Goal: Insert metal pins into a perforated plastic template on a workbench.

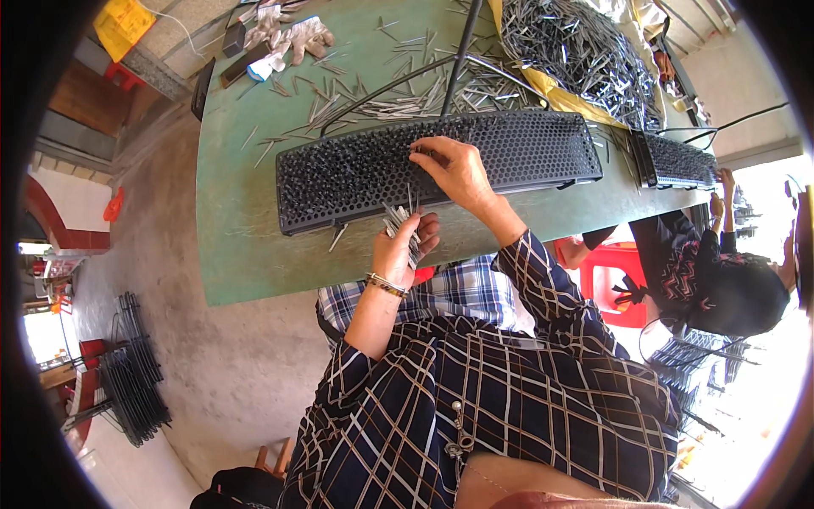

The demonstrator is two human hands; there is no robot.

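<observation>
A long black perforated rack [534, 157] lies across the green table [242, 242] in front of me. Many of its holes on the left and middle hold upright dark pieces; toward the right the holes show bare. My left hand [398, 250], just off the rack's near edge, is closed around a bundle of thin metal strips [395, 220] that fan out above the thumb. Over the middle of the rack is my right hand [458, 174], thumb and fingers pinched together. Whatever lies between those fingertips is too small or hidden to make out.
Loose metal strips [339, 102] are strewn behind the rack, near work gloves [307, 40]. A big heap of strips [585, 59] fills a yellow-edged sack at the back right. Farther right, a co-worker [721, 288] reaches to a second rack [678, 161]. A red stool [615, 276] stands there.
</observation>
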